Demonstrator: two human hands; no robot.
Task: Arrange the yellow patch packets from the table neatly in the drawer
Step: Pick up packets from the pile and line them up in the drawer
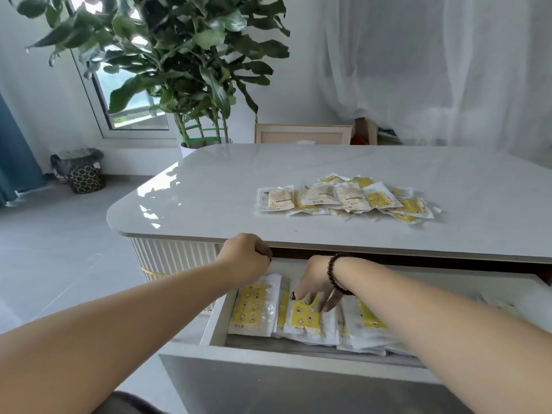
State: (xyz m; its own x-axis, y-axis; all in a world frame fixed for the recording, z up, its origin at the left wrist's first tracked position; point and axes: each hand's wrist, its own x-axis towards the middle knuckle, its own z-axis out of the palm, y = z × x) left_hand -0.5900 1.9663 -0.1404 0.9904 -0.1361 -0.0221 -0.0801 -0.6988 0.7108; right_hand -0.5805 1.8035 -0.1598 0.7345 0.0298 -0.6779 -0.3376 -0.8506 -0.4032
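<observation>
**A:** Head cam: where are the packets?

**B:** From my end, right hand (316,286) presses spread fingers on a yellow packet (306,319) in the open drawer (215,321). Left hand (245,259) is curled at the table (209,186) edge; can't tell what it holds. A loose pile (346,197) sits on top.

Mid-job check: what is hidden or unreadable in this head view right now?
- Left hand fingers: curled away from the camera, so any grip is unclear.
- Drawer right part: covered by the right forearm and cut off by the frame edge.
- Print on the table packets: too small.
- Packet count there: they overlap.
</observation>
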